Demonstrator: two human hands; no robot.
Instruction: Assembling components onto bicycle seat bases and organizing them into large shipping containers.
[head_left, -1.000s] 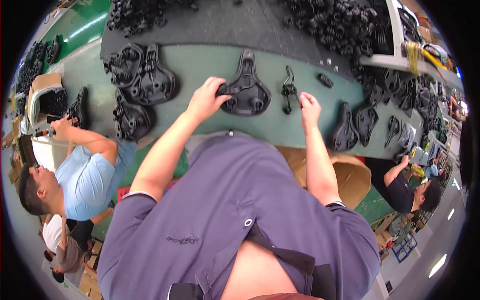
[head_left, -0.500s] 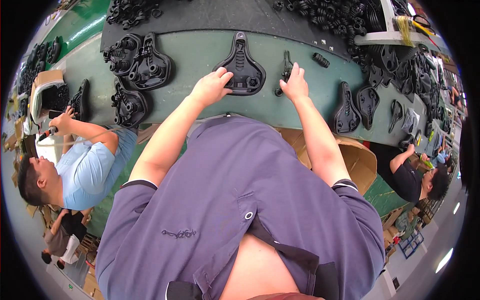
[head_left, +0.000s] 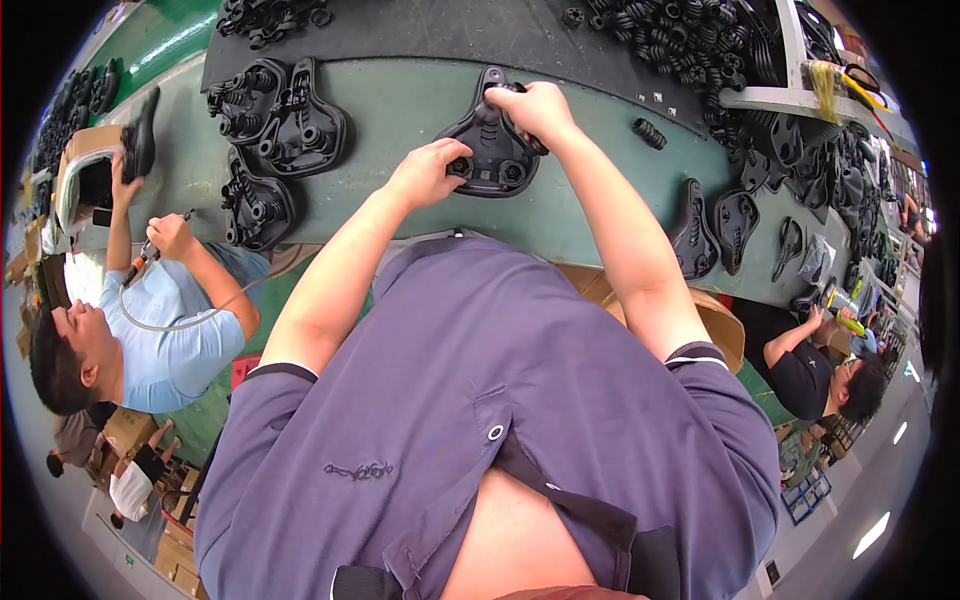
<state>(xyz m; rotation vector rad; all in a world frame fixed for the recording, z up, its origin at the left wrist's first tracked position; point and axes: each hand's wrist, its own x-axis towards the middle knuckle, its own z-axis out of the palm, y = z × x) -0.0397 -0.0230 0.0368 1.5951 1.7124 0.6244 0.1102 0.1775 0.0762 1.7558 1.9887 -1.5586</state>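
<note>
Both hands had come together on the black saddle base (head_left: pixel 492 140) since the earlier frame, when the right hand was at a small black part lying apart from it. Seen from the head camera, the left hand (head_left: pixel 428 172) pressed its fingers against the wide rear end of the saddle base, and the right hand (head_left: pixel 535 108) was closed over its narrow nose. That piece lay underside up on the green bench (head_left: pixel 590 215), near the middle of it, just short of the dark mat (head_left: pixel 470 35) along the far edge. More black saddle bases (head_left: pixel 285 125) were heaped toward the bench's left end, and others (head_left: pixel 715 225) stood near its right end. At the left end another person in a light blue shirt (head_left: pixel 170 345) held a tool (head_left: pixel 140 262).
</note>
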